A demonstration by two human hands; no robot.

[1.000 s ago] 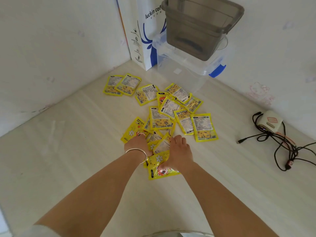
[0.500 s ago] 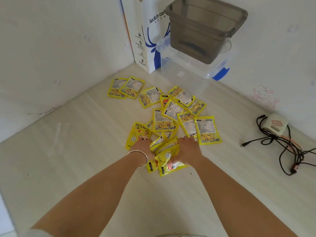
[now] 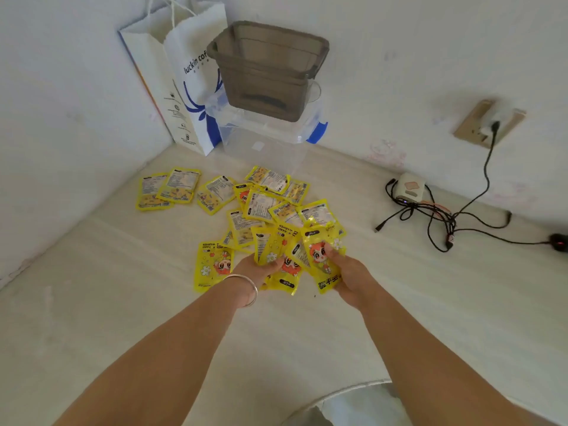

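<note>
Several yellow hand-warmer packets (image 3: 261,207) lie scattered on the pale floor in front of me. My left hand (image 3: 253,270), with a silver bangle on the wrist, and my right hand (image 3: 349,273) together hold a fanned bunch of packets (image 3: 295,256) lifted off the floor. My right thumb presses on the front packet with the cartoon face (image 3: 319,256). One packet (image 3: 212,265) lies flat just left of my left hand. A grey plastic bin (image 3: 267,69) sits on a clear lidded box (image 3: 267,142) in the corner.
A white and blue paper bag (image 3: 187,87) leans in the corner beside the boxes. A small white device with tangled black cables (image 3: 430,210) lies at the right by the wall, plugged into a wall socket (image 3: 488,124). Walls close in at left and behind.
Both hands scooped the near packets together and raised them off the floor as a bunch. The view tilted upward, showing more wall and the socket.
</note>
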